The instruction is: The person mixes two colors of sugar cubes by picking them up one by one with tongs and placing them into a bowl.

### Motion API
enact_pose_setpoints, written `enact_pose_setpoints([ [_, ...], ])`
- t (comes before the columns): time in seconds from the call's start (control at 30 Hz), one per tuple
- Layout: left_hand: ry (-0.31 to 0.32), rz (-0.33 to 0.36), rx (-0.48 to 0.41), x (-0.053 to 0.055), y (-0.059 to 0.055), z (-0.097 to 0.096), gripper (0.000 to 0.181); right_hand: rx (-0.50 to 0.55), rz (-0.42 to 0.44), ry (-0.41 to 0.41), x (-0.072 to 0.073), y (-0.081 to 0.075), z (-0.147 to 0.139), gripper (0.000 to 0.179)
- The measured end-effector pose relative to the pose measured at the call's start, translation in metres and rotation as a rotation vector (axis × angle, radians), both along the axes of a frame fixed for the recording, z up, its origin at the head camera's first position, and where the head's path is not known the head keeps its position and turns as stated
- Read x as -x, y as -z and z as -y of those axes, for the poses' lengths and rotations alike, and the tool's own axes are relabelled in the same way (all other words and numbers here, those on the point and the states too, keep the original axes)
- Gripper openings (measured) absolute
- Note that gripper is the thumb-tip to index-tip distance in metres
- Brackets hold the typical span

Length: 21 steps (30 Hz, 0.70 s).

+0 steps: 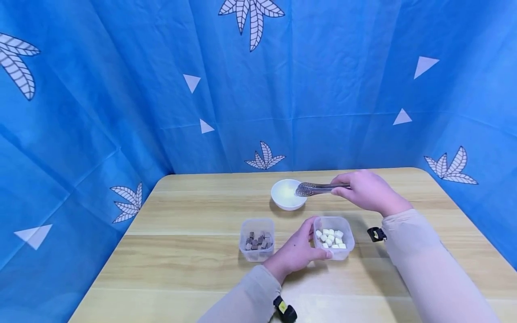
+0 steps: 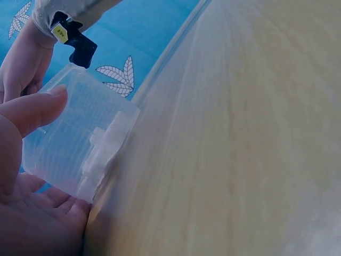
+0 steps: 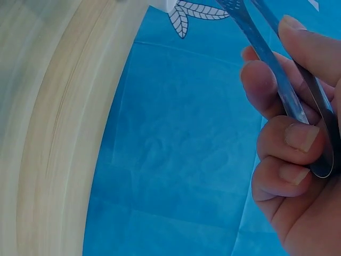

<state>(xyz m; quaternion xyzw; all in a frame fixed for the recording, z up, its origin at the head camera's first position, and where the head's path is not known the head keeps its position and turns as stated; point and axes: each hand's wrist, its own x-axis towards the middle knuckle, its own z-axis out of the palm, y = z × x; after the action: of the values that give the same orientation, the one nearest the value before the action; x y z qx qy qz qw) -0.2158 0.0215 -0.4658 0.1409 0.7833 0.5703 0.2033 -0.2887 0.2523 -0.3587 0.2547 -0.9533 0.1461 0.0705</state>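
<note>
My left hand (image 1: 296, 251) grips a clear plastic box (image 1: 342, 254) from its left side, thumb at the front wall. White cubes (image 1: 332, 238) lie inside, and in the left wrist view the thumb and fingers straddle the box (image 2: 58, 144). Metal tongs (image 1: 310, 189) with perforated ends are in my right hand (image 1: 365, 190), fingers curled round the two arms (image 3: 285, 88). The tongs' ends overlap the right rim of a white bowl (image 1: 278, 194); I cannot tell whether anything is between them.
A second clear plastic box (image 1: 258, 257) with brown cubes (image 1: 258, 242) stands left of my left hand, near its wrist. Everything rests on a wooden table (image 1: 181, 251). Behind the table's far edge hangs a blue curtain (image 1: 343, 76) with leaf prints.
</note>
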Motion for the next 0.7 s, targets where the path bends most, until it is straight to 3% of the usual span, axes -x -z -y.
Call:
enact_pose_setpoints([
  [0.33, 0.008, -0.013, 0.002, 0.000, 0.002, -0.002, 0.102, 0.007, -0.009, 0.005, -0.001, -0.001, 0.001, 0.027],
  [0.7, -0.001, -0.006, 0.017, 0.001, 0.000, 0.001, 0.103, 0.048, 0.008, 0.005, -0.022, -0.008, -0.007, 0.031],
])
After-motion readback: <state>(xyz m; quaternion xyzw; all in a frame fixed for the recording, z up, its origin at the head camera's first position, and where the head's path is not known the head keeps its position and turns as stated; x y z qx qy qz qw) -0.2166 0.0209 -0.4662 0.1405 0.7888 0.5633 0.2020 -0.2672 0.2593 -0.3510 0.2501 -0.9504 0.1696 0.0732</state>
